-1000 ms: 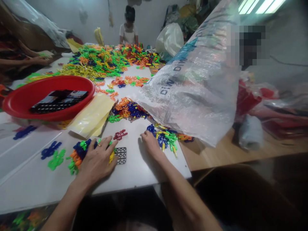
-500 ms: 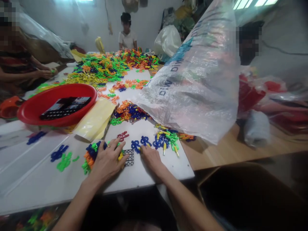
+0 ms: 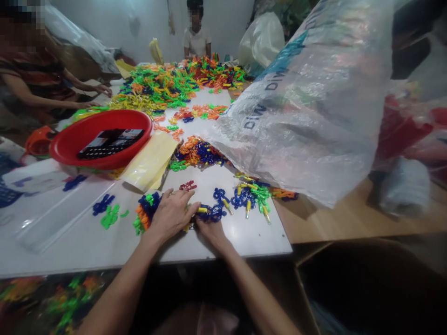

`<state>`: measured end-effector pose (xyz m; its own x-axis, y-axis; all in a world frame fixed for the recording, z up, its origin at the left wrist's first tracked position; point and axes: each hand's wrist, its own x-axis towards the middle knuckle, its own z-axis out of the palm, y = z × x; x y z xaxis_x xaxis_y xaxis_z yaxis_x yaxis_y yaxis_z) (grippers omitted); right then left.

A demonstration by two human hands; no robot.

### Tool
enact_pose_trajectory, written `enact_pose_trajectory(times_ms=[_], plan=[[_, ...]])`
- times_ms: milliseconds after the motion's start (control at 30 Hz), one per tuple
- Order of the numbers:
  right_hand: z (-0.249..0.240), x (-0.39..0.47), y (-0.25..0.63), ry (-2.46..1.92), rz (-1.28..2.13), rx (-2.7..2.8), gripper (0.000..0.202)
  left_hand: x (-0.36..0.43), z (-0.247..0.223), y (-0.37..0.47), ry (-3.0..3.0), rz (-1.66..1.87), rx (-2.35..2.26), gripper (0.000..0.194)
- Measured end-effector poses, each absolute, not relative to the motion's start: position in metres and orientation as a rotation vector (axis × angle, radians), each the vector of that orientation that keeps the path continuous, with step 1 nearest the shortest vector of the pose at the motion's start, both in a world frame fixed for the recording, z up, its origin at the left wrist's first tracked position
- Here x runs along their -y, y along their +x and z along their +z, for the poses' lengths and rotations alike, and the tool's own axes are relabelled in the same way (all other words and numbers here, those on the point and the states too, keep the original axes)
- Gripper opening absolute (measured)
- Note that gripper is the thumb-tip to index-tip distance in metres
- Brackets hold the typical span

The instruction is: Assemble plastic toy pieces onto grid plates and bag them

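Observation:
My left hand (image 3: 174, 211) lies palm down beside a small heap of blue, orange and green plastic pieces (image 3: 142, 217). Its fingers are stretched out, and the thumb points right. My right hand (image 3: 212, 232) is close by, its fingers mostly hidden under a blue plastic figure (image 3: 213, 214) with a yellow tube-like part; it seems to grip this figure. Another blue figure (image 3: 220, 195) with a yellow part lies just beyond. A dark red piece (image 3: 187, 185) rests ahead of my left hand. The small dark grid between my hands is almost covered.
A red basin (image 3: 101, 160) holding a printed sheet stands left, with yellow paper (image 3: 150, 163) beside it. A large translucent sack (image 3: 307, 121) leans over the right side. Blue and green figures (image 3: 251, 195) lie near it. A big colourful pile (image 3: 164, 86) fills the far table. Co-workers sit around.
My right hand has moved left toward my left hand, bringing a blue figure with it. The grid between them has become mostly hidden. The whole view has shifted a little.

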<state>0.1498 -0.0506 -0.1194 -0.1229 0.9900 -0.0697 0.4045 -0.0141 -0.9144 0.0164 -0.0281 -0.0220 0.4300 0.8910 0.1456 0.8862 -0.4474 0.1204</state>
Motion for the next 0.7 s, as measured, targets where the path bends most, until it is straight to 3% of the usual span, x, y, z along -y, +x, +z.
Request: enact_pose_trajectory(times_ms=[167,333,467,533,600,700], plan=[[-0.109,0.047,0.152,-1.436,1.313,1.543,0.027,0.028,-0.018,0.017,2.634,0.286,-1.654,0.048],[-0.112,0.059,0.173,-1.021,1.846,0.848,0.052,0.026,-0.023,0.017,2.653,0.288,-1.661,0.042],[-0.107,0.084,0.185,-1.082,1.907,0.81,0.048,0.026,-0.027,0.016,2.661,0.281,-1.67,0.044],[-0.097,0.084,0.194,-1.212,1.697,1.24,0.033,0.025,-0.028,0.016,2.661,0.281,-1.67,0.044],[-0.085,0.069,0.201,-1.323,1.245,1.718,0.021,0.025,-0.029,0.016,2.656,0.288,-1.685,0.044],[-0.074,0.028,0.203,-1.547,0.61,2.203,0.02,0.023,-0.029,0.016,2.651,0.296,-1.695,0.043]])
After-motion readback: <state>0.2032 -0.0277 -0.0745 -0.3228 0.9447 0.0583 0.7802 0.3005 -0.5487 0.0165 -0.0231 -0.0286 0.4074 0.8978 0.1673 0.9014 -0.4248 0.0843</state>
